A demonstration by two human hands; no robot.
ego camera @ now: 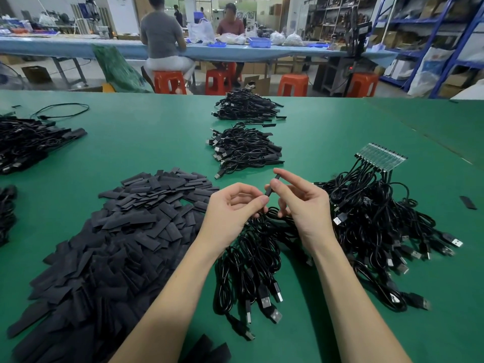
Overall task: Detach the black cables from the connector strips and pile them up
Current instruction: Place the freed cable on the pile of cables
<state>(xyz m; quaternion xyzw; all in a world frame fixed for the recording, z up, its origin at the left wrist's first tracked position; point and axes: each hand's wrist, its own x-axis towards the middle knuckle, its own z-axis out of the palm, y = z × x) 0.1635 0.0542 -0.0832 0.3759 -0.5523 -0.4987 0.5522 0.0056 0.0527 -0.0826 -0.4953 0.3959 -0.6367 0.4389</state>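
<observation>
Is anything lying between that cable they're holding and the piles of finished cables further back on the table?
Nothing visible. The cable end pinched between the left hand and right hand is up in the air, and only bare green table separates it from the nearest cable pile.

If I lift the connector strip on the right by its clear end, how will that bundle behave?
Probably floppy: the connector strip looks rigid, but its black cables trail in loose, tangled loops. They would likely dangle and drag neighbours. The whole bundle seems heavy for the strip's size.
</observation>
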